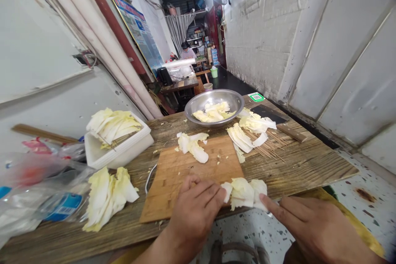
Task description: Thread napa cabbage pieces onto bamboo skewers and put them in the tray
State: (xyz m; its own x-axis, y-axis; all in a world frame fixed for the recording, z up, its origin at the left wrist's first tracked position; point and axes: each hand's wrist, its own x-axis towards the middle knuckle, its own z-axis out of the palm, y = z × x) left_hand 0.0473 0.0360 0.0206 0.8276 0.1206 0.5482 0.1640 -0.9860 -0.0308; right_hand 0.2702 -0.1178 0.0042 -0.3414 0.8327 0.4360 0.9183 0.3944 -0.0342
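- Holding the left end of some cabbage pieces (243, 194), the left hand (198, 206) has its fingers bent in close.
- The right hand (315, 222) touches the right end with one long, straight finger. Its other fingers are tucked away, so I can't tell if they grip anything.
- The cabbage pieces sit in a row between the two hands, by the near edge of the wooden table (312, 159), with the speckled floor (368, 210) below.
- Just beside the left hand is a brown cutting board (192, 177). A loose cabbage leaf (194, 148) lies across its far edge.
- Behind the board stands a round metal bowl (191, 108) with yellow and white leaves (215, 112) in it.
- To the right of the board, more torn cabbage (241, 137) lies by a bunch of thin sticks (269, 146).
- Near the sticks is a knife with a wooden handle (291, 133) and a dark blade.
- On the left, a white box (120, 156) is full of big leaves (113, 127).
- A leafy pile (111, 198) lies in front of the box, near clear plastic bags (31, 173).
- Far back, a person (188, 53) is at another table.
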